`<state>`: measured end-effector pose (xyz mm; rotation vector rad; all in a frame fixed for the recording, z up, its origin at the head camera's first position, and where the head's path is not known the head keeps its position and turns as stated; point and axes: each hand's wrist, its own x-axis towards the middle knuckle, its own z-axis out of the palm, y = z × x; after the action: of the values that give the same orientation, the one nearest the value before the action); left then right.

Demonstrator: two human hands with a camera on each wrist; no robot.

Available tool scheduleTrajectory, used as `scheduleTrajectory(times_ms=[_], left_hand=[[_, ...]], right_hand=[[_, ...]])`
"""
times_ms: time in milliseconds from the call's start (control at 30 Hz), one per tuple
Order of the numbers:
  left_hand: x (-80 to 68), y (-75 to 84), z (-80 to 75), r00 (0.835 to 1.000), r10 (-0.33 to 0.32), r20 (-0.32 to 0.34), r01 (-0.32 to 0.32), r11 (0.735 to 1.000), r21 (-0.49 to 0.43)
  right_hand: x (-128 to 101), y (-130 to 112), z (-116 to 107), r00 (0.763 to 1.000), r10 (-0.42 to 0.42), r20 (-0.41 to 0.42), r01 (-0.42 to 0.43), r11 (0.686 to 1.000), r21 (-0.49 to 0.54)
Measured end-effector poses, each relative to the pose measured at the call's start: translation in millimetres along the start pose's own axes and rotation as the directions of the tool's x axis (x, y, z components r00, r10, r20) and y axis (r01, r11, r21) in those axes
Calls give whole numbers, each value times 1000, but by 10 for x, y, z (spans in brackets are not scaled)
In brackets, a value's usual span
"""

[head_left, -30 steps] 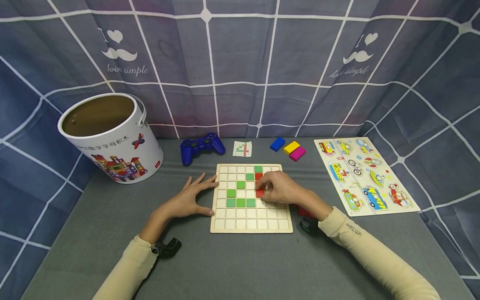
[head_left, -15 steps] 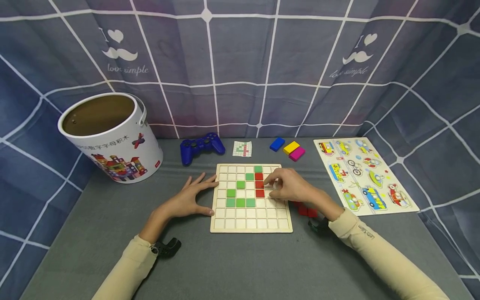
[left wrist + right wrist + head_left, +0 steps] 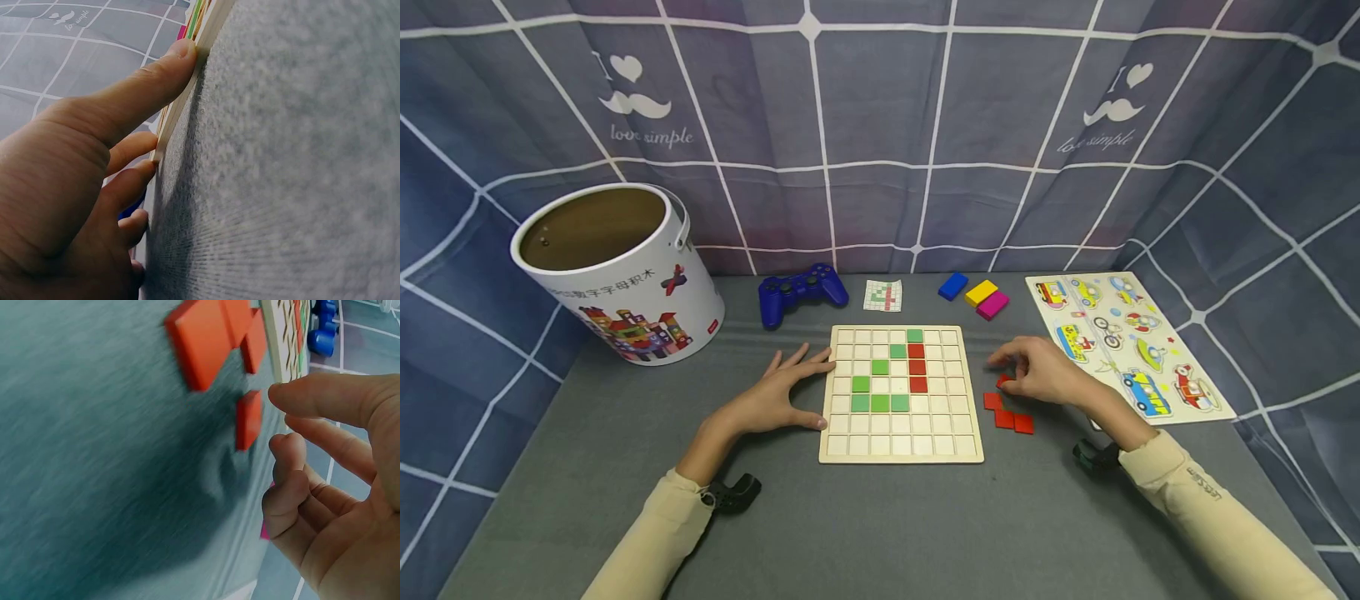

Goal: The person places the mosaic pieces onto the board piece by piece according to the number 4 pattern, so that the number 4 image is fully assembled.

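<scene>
A wooden grid board (image 3: 901,446) lies mid-table with several green tiles (image 3: 880,403) and a column of three red tiles (image 3: 917,367) set in it. My left hand (image 3: 797,387) lies flat on the grey felt, thumb and fingertips touching the board's left edge (image 3: 206,31). My right hand (image 3: 1022,371) hovers right of the board, fingers loosely bent over a small loose red tile (image 3: 249,419). It holds nothing. More loose red tiles (image 3: 1013,421) lie just below that hand.
A white bucket (image 3: 617,267) stands at the back left. Behind the board lie a blue game controller (image 3: 801,292), a pattern card (image 3: 883,295) and blue (image 3: 952,286), yellow (image 3: 981,292) and magenta (image 3: 992,305) blocks. A vehicle puzzle (image 3: 1123,346) is at the right.
My right hand left a red tile in the board's red column, then moved right off the board to the loose red tiles. The left hand stayed put.
</scene>
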<state>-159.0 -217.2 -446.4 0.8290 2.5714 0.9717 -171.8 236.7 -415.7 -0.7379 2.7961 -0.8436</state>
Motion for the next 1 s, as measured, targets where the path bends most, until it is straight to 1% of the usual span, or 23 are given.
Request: scheduleTrajectory(times_ms=[133,267,367,467,567,700,1000], left_hand=[[0,11,-13,1000,-6,2,6,1000,4],[0,15,-20,1000,-8,2,8,1000,7],[1,12,-15,1000,-8,3,7,1000,8],[5,14,-5,1000,-4,6,4,1000,3],[6,12,2,1000,-2,7,2,1000,-3],[4,5,1,1000,2,3,-2,1000,-5],[-2,8,1,1000,1,1,-1,1000,1]], right_hand=[[-93,81,-4,1000,26,4,-26,1000,-8],[-132,131,22,999,43,21,-43,999,-6],[-127,138,42,999,34,22,-33,999,-12],[-115,110,49,1000,11,4,-11,1000,-27],[-85,32,64,1000,-18,-18,18,999,-27],[-25,-126,126,998,-56,-31,56,998,11],[168,-488,404,984,-176,-14,176,980,92]])
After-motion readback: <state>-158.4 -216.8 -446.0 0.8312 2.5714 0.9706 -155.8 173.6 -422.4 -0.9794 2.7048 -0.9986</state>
